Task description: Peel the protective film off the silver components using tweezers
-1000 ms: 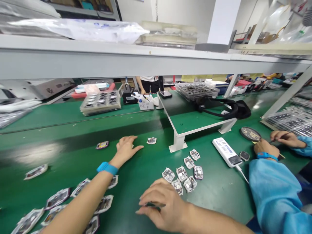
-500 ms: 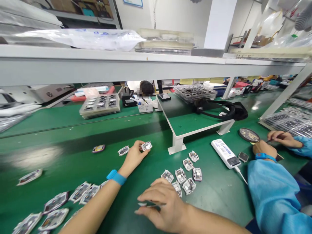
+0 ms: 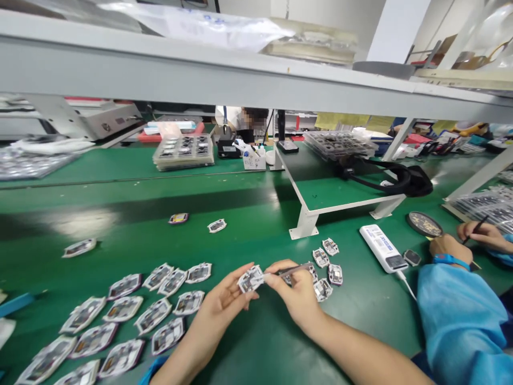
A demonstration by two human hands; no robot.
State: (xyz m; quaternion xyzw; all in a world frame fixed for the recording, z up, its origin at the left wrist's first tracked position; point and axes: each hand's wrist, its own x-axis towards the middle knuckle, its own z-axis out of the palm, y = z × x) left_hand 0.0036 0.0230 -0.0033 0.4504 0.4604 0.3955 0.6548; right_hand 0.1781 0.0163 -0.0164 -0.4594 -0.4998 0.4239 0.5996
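My left hand (image 3: 220, 299) is closed on the edges of a small white electronic device housing (image 3: 250, 279), its inner circuit parts facing up. My right hand (image 3: 298, 294) pinches a pair of metal tweezers (image 3: 297, 269), with the tips over the housing; whether they grip a part I cannot make out. Behind my right hand lies a group of similar housings (image 3: 323, 290), some partly hidden by it. Many more open housings (image 3: 154, 315) lie in loose rows to the left of my left hand.
A white bench stand (image 3: 306, 222) carries a black headset (image 3: 377, 182). A white power-bank-like device (image 3: 382, 248) with a cable lies to the right, beside a co-worker's blue sleeve (image 3: 460, 310). A shelf (image 3: 240, 80) crosses above the green bench. Single housings (image 3: 217, 225) lie farther back.
My left hand has drawn back toward me with the housing. My right hand has moved up beside it, bringing the tweezers to the housing. The view has shifted down and left.
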